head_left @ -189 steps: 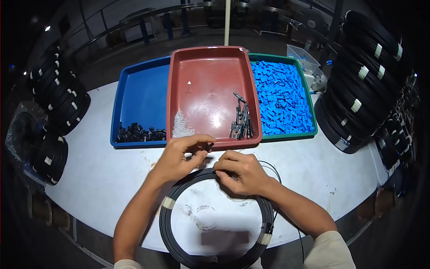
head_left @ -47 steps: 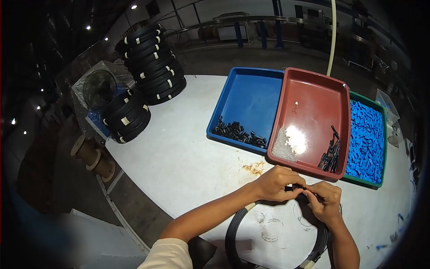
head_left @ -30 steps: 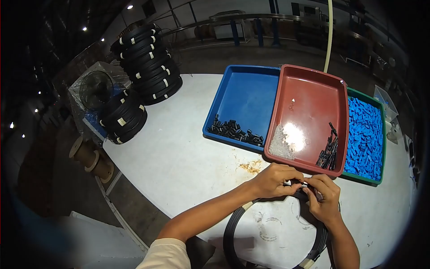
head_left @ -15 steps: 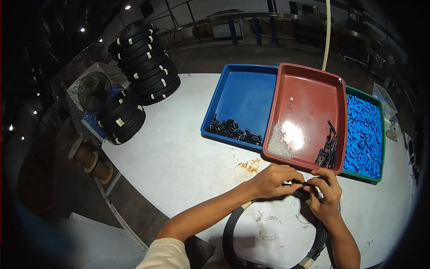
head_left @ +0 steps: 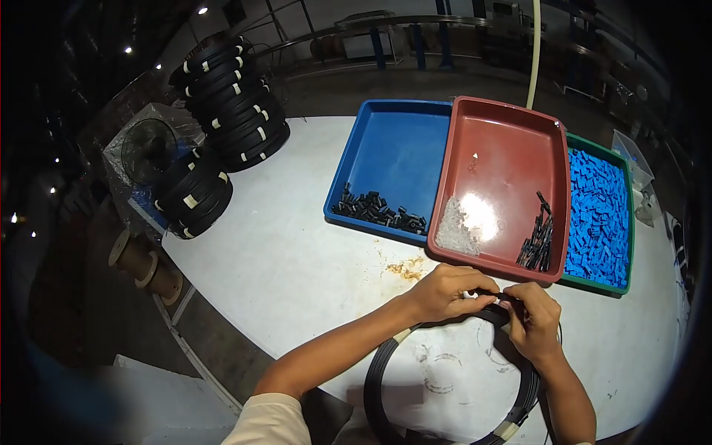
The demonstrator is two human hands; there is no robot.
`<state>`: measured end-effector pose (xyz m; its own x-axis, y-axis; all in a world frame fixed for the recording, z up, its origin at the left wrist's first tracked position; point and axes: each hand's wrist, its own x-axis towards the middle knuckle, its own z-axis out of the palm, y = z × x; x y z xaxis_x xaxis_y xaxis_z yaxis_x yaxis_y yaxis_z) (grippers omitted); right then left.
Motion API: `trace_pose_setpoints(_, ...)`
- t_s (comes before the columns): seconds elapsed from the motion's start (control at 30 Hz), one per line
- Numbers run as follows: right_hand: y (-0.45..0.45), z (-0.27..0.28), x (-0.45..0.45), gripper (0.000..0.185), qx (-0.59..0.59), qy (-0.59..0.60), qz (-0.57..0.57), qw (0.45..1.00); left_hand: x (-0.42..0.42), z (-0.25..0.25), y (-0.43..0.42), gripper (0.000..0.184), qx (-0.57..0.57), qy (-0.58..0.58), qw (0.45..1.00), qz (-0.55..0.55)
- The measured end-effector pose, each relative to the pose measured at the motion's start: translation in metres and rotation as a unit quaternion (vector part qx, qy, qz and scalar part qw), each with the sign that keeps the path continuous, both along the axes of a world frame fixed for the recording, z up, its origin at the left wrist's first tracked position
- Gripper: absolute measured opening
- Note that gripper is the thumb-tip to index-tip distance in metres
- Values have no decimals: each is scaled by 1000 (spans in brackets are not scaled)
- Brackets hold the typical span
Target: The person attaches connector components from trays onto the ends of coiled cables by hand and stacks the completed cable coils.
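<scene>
A coil of black cable (head_left: 379, 382), bound with pale tape, lies at the table's front edge below my hands. At the far side of the coil, my left hand (head_left: 454, 291) pinches a thin black cable end between thumb and fingers. Close beside it, my right hand (head_left: 535, 317) has thumb and index finger pressed together on a small dark piece at the same cable end. My fingers cover most of that piece, so its exact shape cannot be made out.
Ahead stand a blue tray (head_left: 400, 148) with short black parts, a red tray (head_left: 512, 148) with clear pieces and dark slim parts, and a green tray (head_left: 629, 222) full of blue pieces. Stacked cable coils (head_left: 236, 111) stand at the left, near cardboard spools (head_left: 159, 278).
My right index finger, raised and bent before, has come down against the thumb. Both hands stay at the cable end. The whole view has shifted slightly.
</scene>
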<state>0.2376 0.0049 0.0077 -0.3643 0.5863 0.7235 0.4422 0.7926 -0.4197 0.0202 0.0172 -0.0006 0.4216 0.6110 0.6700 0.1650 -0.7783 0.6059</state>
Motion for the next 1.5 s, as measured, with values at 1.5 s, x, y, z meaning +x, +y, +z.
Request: trace_pose_setpoints(1.5, 6, -5, 11, 17, 47, -56, -11, 997, 0, -4, 7, 14, 13, -20, 1000, -19)
